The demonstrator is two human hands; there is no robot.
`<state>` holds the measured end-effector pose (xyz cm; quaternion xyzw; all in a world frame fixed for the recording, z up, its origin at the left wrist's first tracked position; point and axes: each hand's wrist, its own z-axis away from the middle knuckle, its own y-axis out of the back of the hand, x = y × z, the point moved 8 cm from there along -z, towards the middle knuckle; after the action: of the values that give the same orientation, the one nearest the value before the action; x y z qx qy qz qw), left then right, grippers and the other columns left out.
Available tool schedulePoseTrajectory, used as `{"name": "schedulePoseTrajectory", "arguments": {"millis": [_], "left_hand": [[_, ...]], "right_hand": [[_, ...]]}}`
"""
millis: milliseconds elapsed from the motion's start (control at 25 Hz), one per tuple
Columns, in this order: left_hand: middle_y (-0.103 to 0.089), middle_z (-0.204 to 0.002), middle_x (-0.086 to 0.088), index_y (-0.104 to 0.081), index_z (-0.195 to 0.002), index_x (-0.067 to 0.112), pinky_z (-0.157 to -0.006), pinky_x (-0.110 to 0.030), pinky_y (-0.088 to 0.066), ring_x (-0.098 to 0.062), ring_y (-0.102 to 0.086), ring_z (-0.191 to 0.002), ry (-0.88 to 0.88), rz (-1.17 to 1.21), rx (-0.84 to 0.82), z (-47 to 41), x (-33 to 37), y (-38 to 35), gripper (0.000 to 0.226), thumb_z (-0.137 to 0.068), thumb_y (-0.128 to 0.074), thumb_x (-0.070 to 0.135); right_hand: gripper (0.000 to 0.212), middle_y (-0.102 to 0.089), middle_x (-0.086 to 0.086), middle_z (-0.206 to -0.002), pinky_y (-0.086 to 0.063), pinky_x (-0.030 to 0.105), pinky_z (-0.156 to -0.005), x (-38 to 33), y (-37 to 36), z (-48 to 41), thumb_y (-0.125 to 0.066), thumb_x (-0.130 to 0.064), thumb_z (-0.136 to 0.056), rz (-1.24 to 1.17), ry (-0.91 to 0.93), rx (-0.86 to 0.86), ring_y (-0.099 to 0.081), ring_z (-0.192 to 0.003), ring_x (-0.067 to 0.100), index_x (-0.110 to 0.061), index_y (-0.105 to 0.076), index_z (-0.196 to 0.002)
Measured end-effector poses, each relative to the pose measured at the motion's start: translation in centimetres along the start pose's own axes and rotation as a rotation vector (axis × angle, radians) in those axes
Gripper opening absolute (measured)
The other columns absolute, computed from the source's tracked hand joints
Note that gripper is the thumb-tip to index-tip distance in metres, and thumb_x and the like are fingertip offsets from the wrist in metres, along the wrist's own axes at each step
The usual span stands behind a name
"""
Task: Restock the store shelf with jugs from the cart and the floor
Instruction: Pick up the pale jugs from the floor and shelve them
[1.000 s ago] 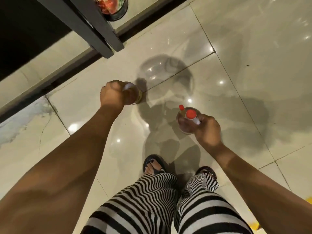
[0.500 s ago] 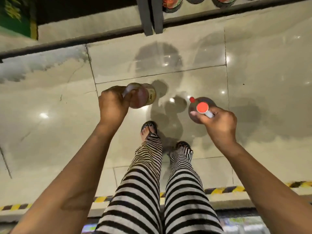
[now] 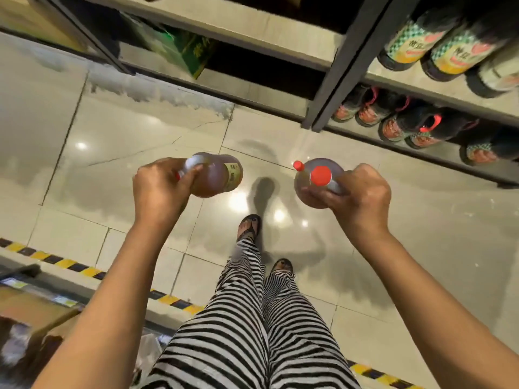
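Observation:
My left hand [image 3: 158, 192] grips the handle of a brown jug [image 3: 217, 175] that hangs tilted above the tiled floor, its label facing right. My right hand [image 3: 358, 202] holds a second brown jug [image 3: 307, 179] by its grey handle; its red cap [image 3: 320, 175] faces up at me. Both jugs hang in front of me at waist height. The store shelf [image 3: 438, 88] runs across the upper right, with dark labelled jugs [image 3: 429, 130] lined on its bottom tier and more on the tier above.
A dark upright post [image 3: 337, 80] splits the shelving. The left bay holds a green carton [image 3: 182, 49]. Yellow-black hazard tape [image 3: 70, 265] marks the floor behind my feet. A cardboard box [image 3: 31, 313] sits at the lower left.
The view has swung up and toward the shelf, which now fills the top right. Both hands have carried their jugs closer to it, and my feet have stepped forward.

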<state>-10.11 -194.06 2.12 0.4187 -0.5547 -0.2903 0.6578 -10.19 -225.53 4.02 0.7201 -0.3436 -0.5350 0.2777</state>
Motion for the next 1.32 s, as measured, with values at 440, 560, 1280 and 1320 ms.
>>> {"name": "schedulePoseTrajectory", "arguments": {"millis": [440, 560, 1280, 1320], "left_hand": [[-0.039, -0.051, 0.002, -0.063, -0.062, 0.010, -0.052, -0.029, -0.029, -0.024, -0.040, -0.053, 0.207, -0.037, 0.172, 5.1, -12.1, 18.1, 0.030, -0.081, -0.074, 0.031], [-0.041, -0.051, 0.002, -0.064, -0.063, 0.012, -0.052, -0.028, -0.031, -0.026, -0.044, -0.052, 0.288, -0.071, 0.175, 5.8, -17.2, 21.6, 0.027, -0.080, -0.075, 0.031], [-0.066, -0.062, -0.009, -0.070, -0.068, 0.012, -0.054, -0.037, -0.048, -0.034, -0.061, -0.063, 0.747, -0.140, 0.369, -1.4, -41.9, 40.6, 0.039, -0.080, -0.060, 0.047], [-0.067, -0.063, -0.008, -0.070, -0.068, 0.014, -0.053, -0.036, -0.047, -0.033, -0.061, -0.063, 0.774, -0.151, 0.381, -2.1, -42.6, 41.4, 0.044, -0.078, -0.053, 0.053]], "right_hand": [[0.077, -0.058, 0.010, -0.052, -0.048, 0.042, -0.052, -18.9, -6.3, -7.8, -0.048, -0.079, -0.067, -0.127, 0.038, -0.267, -0.054, -0.052, 0.025, -0.004, -0.065, -0.058], [0.089, -0.057, 0.016, -0.052, -0.047, 0.044, -0.051, -24.9, -9.6, -9.6, -0.038, -0.087, -0.066, -0.083, 0.099, -0.339, -0.055, -0.052, 0.030, -0.001, -0.062, -0.058], [0.068, -0.026, 0.008, -0.047, -0.018, 0.031, -0.047, -63.8, -39.2, -21.9, -0.065, -0.070, -0.062, -0.188, 0.711, -0.854, -0.024, -0.047, 0.017, -0.014, -0.030, -0.044], [0.066, -0.023, 0.006, -0.045, -0.017, 0.029, -0.045, -65.9, -40.4, -22.5, -0.059, -0.072, -0.062, -0.191, 0.798, -0.837, -0.023, -0.045, 0.018, -0.017, -0.027, -0.044]]}}
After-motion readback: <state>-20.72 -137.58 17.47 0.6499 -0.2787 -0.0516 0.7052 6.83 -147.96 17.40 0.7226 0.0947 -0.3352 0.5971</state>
